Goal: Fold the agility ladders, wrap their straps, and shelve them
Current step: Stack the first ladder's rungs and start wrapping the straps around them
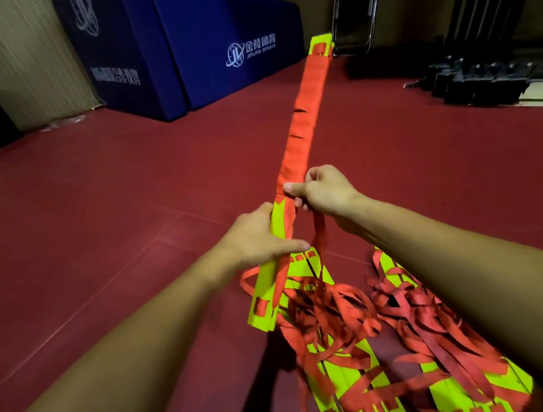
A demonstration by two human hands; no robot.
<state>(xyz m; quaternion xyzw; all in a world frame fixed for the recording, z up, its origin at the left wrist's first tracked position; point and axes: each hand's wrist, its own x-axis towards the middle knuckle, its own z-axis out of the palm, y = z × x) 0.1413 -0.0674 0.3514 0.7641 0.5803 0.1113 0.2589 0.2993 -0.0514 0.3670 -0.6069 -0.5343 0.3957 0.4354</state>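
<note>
Ladder bundle (295,161), yellow flat rungs stacked into one long bar, is slanting up from near the floor (93,229) toward the far wall, and red strap (319,230) is covering most of its length in close turns. Left hand (257,238) is gripping the bare yellow section low on the bar, fingers curled round its edge. Right hand (324,188) is pinching the strap against the bar just above, where the wrapping ends, with a loose tail hanging below it. Two further ladder piles are lying beneath the forearms, a nearer pile (344,351) and a right-hand pile (434,322), both tangled in unwrapped strap. Handling, as judged: the rungs are looking light, thin and stiff, likely to fan apart unless squeezed across the stack; the webbing is looking soft and limp, prone to slackening and snagging, so it is best taken close to the last turn and kept taut. Blue mat (180,45) and folding chair (354,4) are standing at the back.
</note>
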